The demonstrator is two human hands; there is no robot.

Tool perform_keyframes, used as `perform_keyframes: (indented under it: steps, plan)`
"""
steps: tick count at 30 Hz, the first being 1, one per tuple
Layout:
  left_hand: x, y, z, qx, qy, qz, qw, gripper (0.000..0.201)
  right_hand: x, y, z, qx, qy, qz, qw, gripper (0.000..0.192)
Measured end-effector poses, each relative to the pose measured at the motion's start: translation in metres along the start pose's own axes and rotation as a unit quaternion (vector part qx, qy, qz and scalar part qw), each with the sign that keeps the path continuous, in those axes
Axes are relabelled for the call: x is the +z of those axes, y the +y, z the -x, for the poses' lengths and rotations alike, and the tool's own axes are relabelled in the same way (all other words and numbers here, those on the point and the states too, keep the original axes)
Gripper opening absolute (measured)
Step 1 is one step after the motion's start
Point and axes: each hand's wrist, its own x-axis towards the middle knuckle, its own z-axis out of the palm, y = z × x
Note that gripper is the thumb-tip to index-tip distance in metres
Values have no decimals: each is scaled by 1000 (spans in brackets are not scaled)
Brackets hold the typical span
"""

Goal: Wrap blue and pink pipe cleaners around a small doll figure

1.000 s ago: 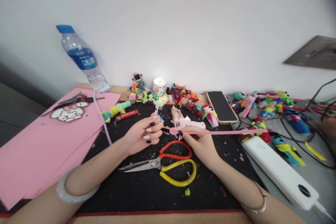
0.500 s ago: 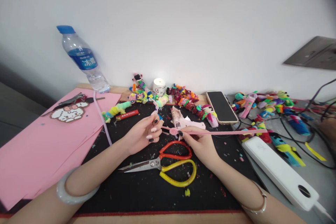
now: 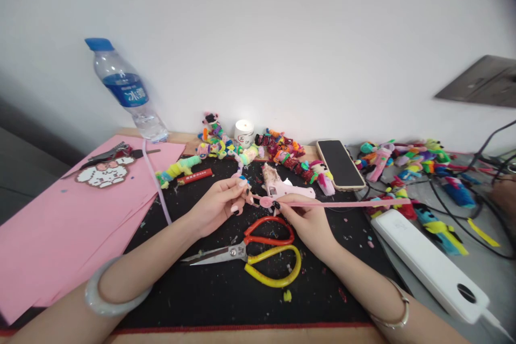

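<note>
A pink pipe cleaner [image 3: 350, 203] with a flat round coil at its left end stretches to the right above the black mat. My right hand [image 3: 308, 220] pinches it just beside the coil, thumb and fingers together. On the coil's other side, my left hand [image 3: 220, 201] has its fingertips closed at the pipe cleaner's short end, partly hidden by the fingers. Behind my hands lies a pink glue gun [image 3: 288, 189] with a stained nozzle. Below them, scissors [image 3: 237, 251] with one red and one yellow handle rest on the mat, blades pointing left.
Pink sheets [image 3: 52, 236] and a water bottle [image 3: 129, 91] are at left. Colourful pipe-cleaner figures [image 3: 282, 148], a white cup-like container [image 3: 244, 133] and a phone [image 3: 341, 164] line the back. A white power strip [image 3: 431, 263], cables and another person's hand [image 3: 503, 193] are at right.
My left hand has turned slightly and its fingers have moved right and down, closer to the coil. My right hand and the pipe cleaner have stayed almost in place.
</note>
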Motion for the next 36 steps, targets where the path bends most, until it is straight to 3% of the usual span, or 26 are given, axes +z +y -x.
perform_keyframes:
  steps: [10, 22, 28, 36]
  plan:
    - [-1, -6, 0, 18, 3, -81, 997, 22, 0, 1, 0, -4, -2, 7, 1000, 14]
    - [1, -2, 0, 42, 34, -70, 996, 21, 0, -4, -1, -7, 4, 13, 1000, 19]
    - [4, -2, 1, 21, 44, -62, 997, 24, 0, -1, 0, -6, 3, 7, 1000, 17]
    - [8, -1, 3, 30, 57, -60, 996, 39, 1, -1, -1, -1, 5, 15, 1000, 16]
